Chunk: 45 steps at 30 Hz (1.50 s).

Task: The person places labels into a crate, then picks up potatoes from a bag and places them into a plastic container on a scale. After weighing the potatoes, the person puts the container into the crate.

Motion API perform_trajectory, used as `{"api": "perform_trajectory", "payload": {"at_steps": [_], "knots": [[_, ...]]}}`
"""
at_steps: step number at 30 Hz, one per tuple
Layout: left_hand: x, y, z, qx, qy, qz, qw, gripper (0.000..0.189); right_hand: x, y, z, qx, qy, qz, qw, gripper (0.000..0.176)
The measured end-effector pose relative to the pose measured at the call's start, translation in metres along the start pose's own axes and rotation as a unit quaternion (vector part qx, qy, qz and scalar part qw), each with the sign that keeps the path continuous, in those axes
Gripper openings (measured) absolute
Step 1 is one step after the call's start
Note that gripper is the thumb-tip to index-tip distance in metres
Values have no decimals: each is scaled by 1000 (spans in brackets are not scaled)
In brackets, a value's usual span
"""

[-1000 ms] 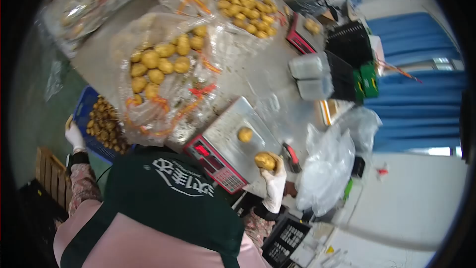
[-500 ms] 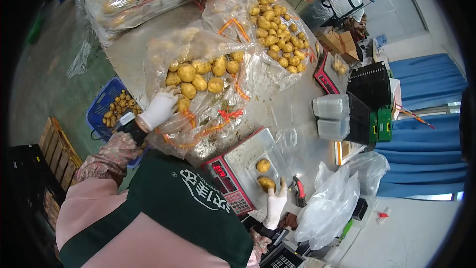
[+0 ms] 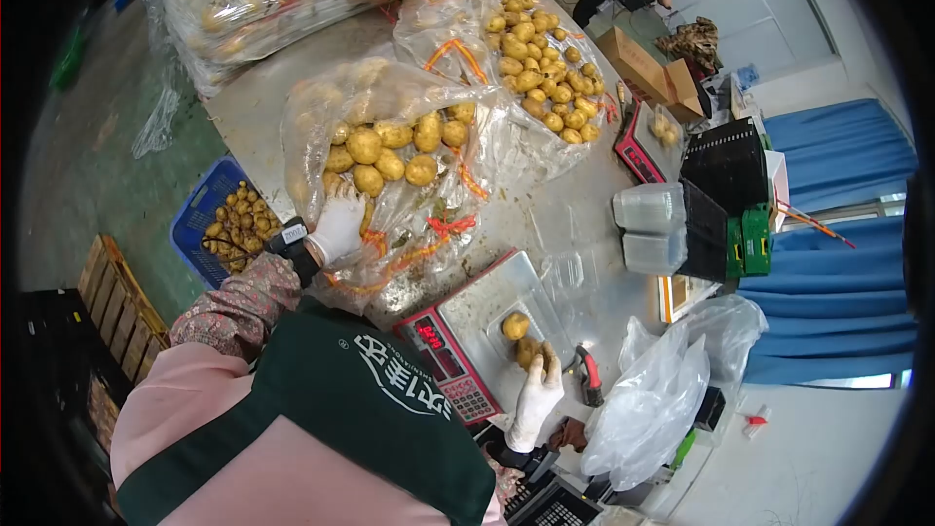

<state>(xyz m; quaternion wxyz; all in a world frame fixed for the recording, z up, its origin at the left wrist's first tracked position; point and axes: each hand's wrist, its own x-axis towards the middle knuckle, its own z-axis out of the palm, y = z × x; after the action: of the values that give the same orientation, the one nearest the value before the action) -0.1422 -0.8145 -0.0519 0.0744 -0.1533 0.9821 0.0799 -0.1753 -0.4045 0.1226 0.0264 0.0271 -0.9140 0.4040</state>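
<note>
Though gloved, right hand (image 3: 537, 399) on potato (image 3: 526, 351)

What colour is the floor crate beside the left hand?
Blue. The crate shows best in the head view, left of the table.

Grey-green concrete floor (image 3: 88, 156) at left, long grey metal worktable (image 3: 258, 102), slatted wooden pallet (image 3: 117, 297) on the floor, blue pleated curtains (image 3: 828, 263) at right, bright window strip (image 3: 867, 382) below them, plain white wall (image 3: 818, 448).
</note>
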Motion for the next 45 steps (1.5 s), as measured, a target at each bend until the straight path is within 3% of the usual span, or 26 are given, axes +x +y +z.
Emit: {"api": "perform_trajectory", "payload": {"at_steps": [2, 3, 6, 7, 8, 9, 10, 11, 13, 15, 21, 24, 26, 27, 28, 29, 31, 33, 35, 36, 38, 39, 41, 43, 44, 45], "knots": [[-10, -1, -26, -47, 71, 21, 996, 60, 1, -12, 2, 12, 10, -4, 1000, 29], [-15, -2, -40, -48, 72, 21, 996, 60, 0, -20, 3, 37, 10, -12, 999, 28], [-17, -8, -47, -251, 266, -8, 931, 61, 0, -18, 14, 79, 4, -20, 997, 26], [-13, -9, -45, -250, 265, -7, 931, 61, -1, -16, 18, 96, -2, -21, 995, 25], [-8, -13, -44, -467, 270, -61, 840, 56, -3, -18, 23, 85, -8, -20, 996, 24], [-7, -16, -45, -655, 261, -112, 700, 52, -5, -25, 28, 86, -10, -21, 996, 24], [-26, -21, -86, -920, 80, -136, 359, 51, -6, -36, 34, 74, -47, -34, 996, 23], [-30, -24, -87, -920, 84, -136, 358, 51, -8, -43, 40, 59, -80, -44, 994, 22], [-39, -31, -85, -972, -16, -39, 231, 53, -11, -52, 55, 60, -104, -73, 990, 20], [-45, -32, -69, -974, -39, -20, 223, 50, -12, -67, 70, 80, -147, -106, 980, 21], [-74, 20, -102, -954, -42, -133, 264, 53, -9, -117, 108, 106, -228, -231, 940, 23], [-80, 29, -100, -919, -46, -40, 390, 47, -5, -131, 126, 125, -234, -220, 939, 26], [-79, 29, -92, -979, -131, -75, 140, 45, -3, -146, 132, 187, -275, -146, 932, 28], [-83, 31, -90, -978, -134, -76, 140, 45, -1, -150, 136, 187, -274, -144, 932, 28], [-88, 34, -88, -942, -70, 24, 329, 50, 2, -153, 141, 207, -297, -118, 925, 29], [-93, 37, -88, -904, -42, 76, 419, 53, 4, -157, 145, 227, -318, -92, 916, 30], [-101, 44, -96, -798, 5, 106, 593, 48, 6, -162, 153, 262, -333, -90, 901, 31], [-104, 47, -99, -729, 13, 92, 678, 53, 5, -159, 166, 307, -363, -55, 878, 29], [-101, 47, -90, -818, -49, 61, 570, 50, 4, -154, 169, 276, -349, -46, 895, 26], [-100, 47, -84, -843, -71, 50, 530, 50, 1, -153, 170, 243, -306, -104, 915, 24], [-96, 51, -72, -924, -97, 0, 370, 49, -3, -149, 176, 152, -165, -272, 936, 18], [-99, 56, -67, -923, -115, 7, 367, 49, -2, -147, 175, 101, -119, -294, 943, 19], [-110, 66, -58, -790, 87, 154, 588, 48, 6, -147, 172, 237, -138, -115, 955, 23], [-112, 73, -67, -861, 4, 58, 505, 51, 10, -127, 181, 216, -167, -99, 957, 27], [-110, 68, -54, -869, -18, 9, 495, 50, 8, -121, 181, 203, -177, -90, 959, 45], [-104, 67, -56, -875, -29, -52, 480, 48, 8, -116, 175, 199, -169, -86, 961, 45]]}}
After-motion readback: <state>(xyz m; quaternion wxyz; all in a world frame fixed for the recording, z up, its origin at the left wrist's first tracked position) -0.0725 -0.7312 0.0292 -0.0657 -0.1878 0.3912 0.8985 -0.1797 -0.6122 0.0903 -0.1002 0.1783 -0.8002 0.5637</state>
